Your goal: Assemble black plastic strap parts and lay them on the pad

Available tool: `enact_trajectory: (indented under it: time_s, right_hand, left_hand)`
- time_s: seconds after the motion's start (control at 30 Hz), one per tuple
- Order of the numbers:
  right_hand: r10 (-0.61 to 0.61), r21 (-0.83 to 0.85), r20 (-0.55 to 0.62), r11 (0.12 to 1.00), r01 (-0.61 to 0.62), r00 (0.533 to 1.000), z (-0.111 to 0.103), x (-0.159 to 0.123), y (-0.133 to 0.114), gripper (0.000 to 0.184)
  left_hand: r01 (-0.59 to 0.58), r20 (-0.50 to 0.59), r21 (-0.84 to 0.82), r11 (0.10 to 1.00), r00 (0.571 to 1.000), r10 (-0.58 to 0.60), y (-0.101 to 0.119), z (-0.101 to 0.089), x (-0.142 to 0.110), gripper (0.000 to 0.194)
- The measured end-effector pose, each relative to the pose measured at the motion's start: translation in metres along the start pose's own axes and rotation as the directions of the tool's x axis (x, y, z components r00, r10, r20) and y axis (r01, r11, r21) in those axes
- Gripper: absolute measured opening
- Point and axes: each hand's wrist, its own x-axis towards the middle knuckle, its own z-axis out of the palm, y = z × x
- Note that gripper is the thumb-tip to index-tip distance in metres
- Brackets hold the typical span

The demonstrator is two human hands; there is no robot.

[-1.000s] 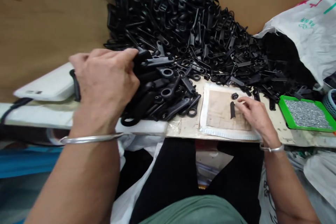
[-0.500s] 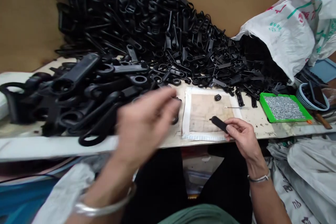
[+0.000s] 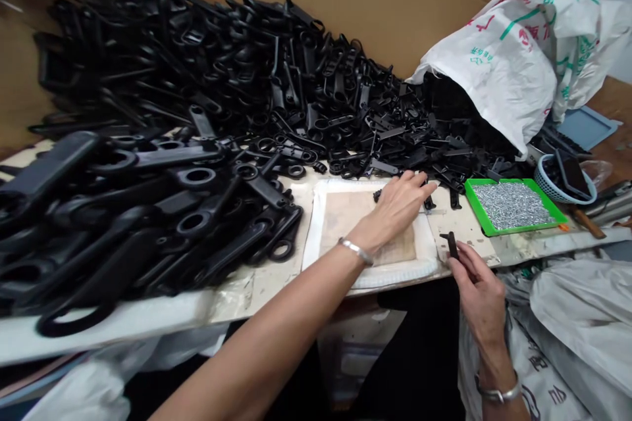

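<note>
My right hand (image 3: 478,299), at the front edge of the table, pinches a small narrow black plastic piece (image 3: 452,247) between thumb and fingers, with a short thin tip pointing left. My left hand (image 3: 399,204) reaches across a pale square pad (image 3: 320,237), palm down and fingers stretched out toward its far right corner. Its fingertips are close to a small black clip-like part (image 3: 429,201); whether they touch it is hidden. A small black ribbed knob (image 3: 377,196) peeks out left of that hand. Beside the pad lies a thin, clear-and-metal rod (image 3: 437,212).
A large heap of black plastic parts (image 3: 237,72) fills the back. Larger ringed black handles (image 3: 197,204) lie at the left. To the right are a green tray (image 3: 486,220) of small metal pins, a blue basket (image 3: 553,191) and a white sack (image 3: 498,72) of black parts.
My left hand has left the ringed handles and crossed right over the pad. My right hand has taken up the black piece and moved it off the pad, rightward. The view has turned right.
</note>
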Motion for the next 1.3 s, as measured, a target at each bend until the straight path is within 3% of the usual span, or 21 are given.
enact_trajectory:
  time_s: [0.1,0.17,0.3,0.4,0.47,0.5,0.57,0.63,0.7,0.97,1.1,1.23,1.3]
  right_hand:
    - [0.089,0.07,0.008,0.994,-0.089,0.996,-0.01,0.001,0.008,0.037]
    - [0.107,0.096,0.002,0.99,-0.106,0.994,-0.016,0.002,0.011,0.037]
    - [0.072,0.105,-0.078,0.992,-0.063,0.994,-0.021,0.001,0.011,0.031]
    - [0.053,0.121,-0.07,0.992,-0.044,0.996,-0.013,-0.003,-0.001,0.027]
    - [0.033,0.121,-0.041,0.992,-0.028,0.999,-0.002,-0.006,-0.015,0.024]
    - [0.014,0.12,-0.033,0.993,-0.01,0.999,0.004,-0.008,-0.022,0.023]
    - [-0.039,0.12,-0.035,0.992,0.043,0.999,0.017,-0.011,-0.038,0.022]
    - [-0.101,0.118,-0.055,0.987,0.107,0.993,0.028,-0.014,-0.05,0.022]
    - [-0.149,0.115,-0.066,0.981,0.155,0.987,0.038,-0.017,-0.06,0.023]
    - [-0.241,0.083,-0.054,0.966,0.245,0.969,0.057,-0.022,-0.072,0.023]
    - [-0.244,0.059,-0.029,0.968,0.246,0.969,0.059,-0.02,-0.073,0.023]
    - [-0.322,-0.056,-0.035,0.946,0.32,0.946,0.059,-0.024,-0.073,0.024]
    - [-0.365,-0.083,0.033,0.927,0.366,0.931,0.055,-0.027,-0.073,0.026]
  left_hand:
    - [-0.169,0.24,0.131,0.977,0.962,0.134,-0.011,0.016,0.027,0.022]
    - [-0.221,0.301,0.159,0.962,0.939,0.166,-0.012,0.019,0.037,0.026]
    - [-0.17,0.188,0.153,0.973,0.972,0.14,-0.002,0.003,0.033,0.018]
    - [-0.038,0.015,0.141,0.989,0.999,0.036,0.006,-0.013,0.005,0.024]
    - [0.11,-0.041,0.004,0.994,0.993,-0.11,0.009,-0.017,-0.023,0.024]
    - [0.239,-0.025,-0.196,0.951,0.968,-0.248,0.01,-0.016,-0.038,0.023]
    - [0.42,0.069,-0.528,0.738,0.887,-0.456,0.012,-0.012,-0.066,0.023]
    - [0.454,0.121,-0.693,0.56,0.839,-0.53,0.015,-0.007,-0.086,0.025]
    - [0.419,0.101,-0.749,0.514,0.838,-0.536,0.018,-0.005,-0.098,0.024]
    - [0.327,-0.016,-0.703,0.632,0.881,-0.473,0.023,-0.013,-0.113,0.025]
    - [0.303,0.028,-0.733,0.609,0.908,-0.419,0.022,-0.011,-0.119,0.033]
    - [0.319,0.049,-0.754,0.575,0.899,-0.434,0.024,-0.01,-0.121,0.035]
    - [0.33,0.049,-0.749,0.574,0.893,-0.448,0.023,-0.011,-0.121,0.032]
